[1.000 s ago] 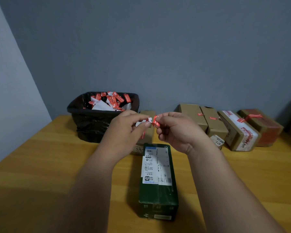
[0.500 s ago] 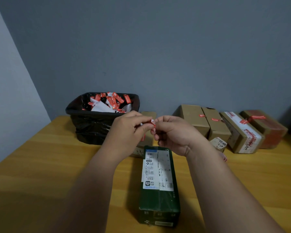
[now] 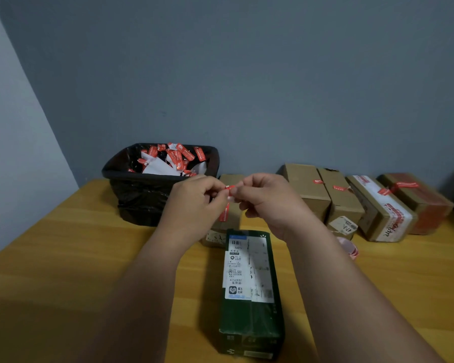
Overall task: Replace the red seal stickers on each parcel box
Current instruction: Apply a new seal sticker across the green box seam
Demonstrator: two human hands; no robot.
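A dark green parcel box (image 3: pixel 250 318) with a white shipping label lies lengthwise on the wooden table (image 3: pixel 63 258) below my hands. My left hand (image 3: pixel 194 203) and my right hand (image 3: pixel 268 200) meet above its far end, both pinching one small red seal sticker (image 3: pixel 228 188) between the fingertips. A red strip hangs down from the pinch at the left fingers. Behind my hands stands a small brown box (image 3: pixel 227 179), mostly hidden.
A black bin (image 3: pixel 142 197) lined with a bag holds several used red stickers and white backing papers at the back left. Several brown parcel boxes (image 3: pixel 346 203) with red seals line the wall at the right. A pink roll (image 3: pixel 350 248) lies by my right forearm.
My hands have drawn closer together, and the sticker, stretched between them a second ago, is now bunched at the fingertips. The view has shifted slightly.
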